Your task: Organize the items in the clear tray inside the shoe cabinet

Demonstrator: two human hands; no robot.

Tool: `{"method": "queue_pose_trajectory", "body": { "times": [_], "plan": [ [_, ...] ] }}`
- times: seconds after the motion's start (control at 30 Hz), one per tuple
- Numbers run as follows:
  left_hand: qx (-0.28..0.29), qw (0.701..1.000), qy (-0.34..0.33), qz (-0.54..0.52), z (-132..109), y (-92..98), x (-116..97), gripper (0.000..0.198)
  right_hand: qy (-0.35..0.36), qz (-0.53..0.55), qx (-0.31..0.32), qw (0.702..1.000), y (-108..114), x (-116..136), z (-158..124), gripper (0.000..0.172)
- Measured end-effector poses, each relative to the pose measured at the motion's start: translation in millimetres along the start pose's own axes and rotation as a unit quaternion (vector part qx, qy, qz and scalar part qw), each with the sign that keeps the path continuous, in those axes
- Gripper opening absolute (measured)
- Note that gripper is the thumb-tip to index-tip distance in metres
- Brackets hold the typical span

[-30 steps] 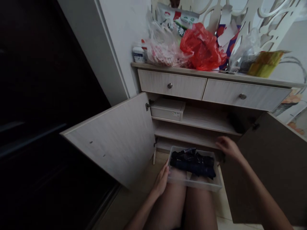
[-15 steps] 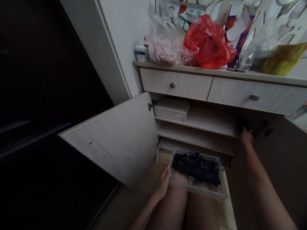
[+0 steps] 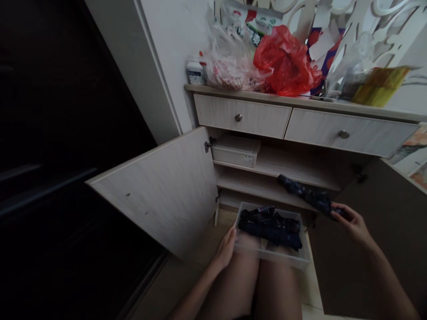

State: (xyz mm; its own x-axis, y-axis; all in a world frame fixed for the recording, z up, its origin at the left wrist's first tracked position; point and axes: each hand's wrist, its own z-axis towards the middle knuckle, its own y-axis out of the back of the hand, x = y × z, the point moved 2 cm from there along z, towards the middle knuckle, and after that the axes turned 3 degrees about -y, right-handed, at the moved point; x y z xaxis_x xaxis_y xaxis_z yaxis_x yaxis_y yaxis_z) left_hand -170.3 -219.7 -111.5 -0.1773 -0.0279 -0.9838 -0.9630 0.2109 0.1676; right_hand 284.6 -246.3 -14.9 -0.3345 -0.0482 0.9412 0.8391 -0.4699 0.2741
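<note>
Just in front of the cabinet's lower shelf (image 3: 267, 189), right hand (image 3: 353, 226) pinches a folded navy umbrella (image 3: 308, 195) at one end, fingers curled. Left hand (image 3: 225, 249) rests against the clear plastic tray (image 3: 271, 260), fingers together. Best to keep the pinch firm, umbrella clear of the shelf edge.

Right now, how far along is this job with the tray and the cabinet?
Done: the cabinet doors stand open. In hand: your right hand holds a folded dark umbrella near the shelf. Left: dark folded fabric bundles in the clear plastic tray, touched by your left hand.
</note>
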Motion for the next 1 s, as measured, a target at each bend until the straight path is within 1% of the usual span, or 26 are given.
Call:
{"method": "queue_pose_trajectory", "body": {
  "times": [0.07, 0.13, 0.2, 0.23, 0.3, 0.37, 0.53, 0.67, 0.8, 0.83, 0.87, 0.9, 0.93, 0.97, 1.0],
  "plan": [
    [0.007, 1.0, -0.012, 0.006, 0, -0.9, 0, 0.092, 0.024, -0.017, 0.088, 0.996, -6, 15, -37, 0.045],
    [0.006, 1.0, -0.027, 0.012, 1, -1.8, 0, 0.095, 0.038, -0.029, 0.185, 0.982, -20, 29, -68, 0.038],
    [-0.002, 0.999, -0.038, 0.018, 1, -2.7, 2, 0.097, 0.054, -0.043, 0.258, 0.964, -38, 36, -90, 0.038],
    [-0.004, 0.999, -0.042, 0.019, 1, -3.2, 3, 0.097, 0.064, -0.053, 0.279, 0.957, -47, 37, -96, 0.039],
    [-0.002, 0.999, -0.043, 0.016, 0, -4.4, 4, 0.099, 0.087, -0.076, 0.293, 0.949, -60, 35, -103, 0.041],
    [0.004, 0.999, -0.047, 0.011, -1, -5.1, 3, 0.099, 0.108, -0.094, 0.293, 0.945, -67, 29, -104, 0.041],
    [0.005, 0.997, -0.069, 0.039, -4, -3.9, -1, 0.092, 0.159, -0.104, 0.314, 0.93, -82, 22, -105, 0.032],
    [0.003, 0.997, -0.067, 0.049, -3, -2.8, 0, 0.092, 0.164, -0.136, 0.349, 0.913, -101, 22, -103, 0.031],
    [-0.006, 0.997, -0.061, 0.056, -2, -1.6, 0, 0.092, 0.167, -0.213, 0.388, 0.881, -111, 14, -95, 0.024],
    [-0.008, 0.997, -0.058, 0.058, -2, -1.4, -1, 0.092, 0.171, -0.217, 0.389, 0.879, -112, 11, -93, 0.024],
    [-0.007, 0.997, -0.055, 0.059, -3, -1.5, -2, 0.092, 0.17, -0.209, 0.371, 0.889, -111, 7, -92, 0.027],
    [-0.004, 0.997, -0.052, 0.059, -4, -1.9, -3, 0.091, 0.16, -0.191, 0.329, 0.911, -109, 2, -90, 0.033],
    [-0.002, 0.997, -0.049, 0.057, -5, -2.3, -3, 0.09, 0.135, -0.166, 0.262, 0.941, -107, -4, -89, 0.04],
    [0.0, 0.997, -0.048, 0.053, -7, -2.7, -4, 0.089, 0.098, -0.133, 0.182, 0.969, -104, -11, -90, 0.049],
    [0.0, 0.998, -0.047, 0.049, -9, -2.7, -4, 0.088, 0.051, -0.093, 0.111, 0.988, -102, -20, -91, 0.056]
  ]
}}
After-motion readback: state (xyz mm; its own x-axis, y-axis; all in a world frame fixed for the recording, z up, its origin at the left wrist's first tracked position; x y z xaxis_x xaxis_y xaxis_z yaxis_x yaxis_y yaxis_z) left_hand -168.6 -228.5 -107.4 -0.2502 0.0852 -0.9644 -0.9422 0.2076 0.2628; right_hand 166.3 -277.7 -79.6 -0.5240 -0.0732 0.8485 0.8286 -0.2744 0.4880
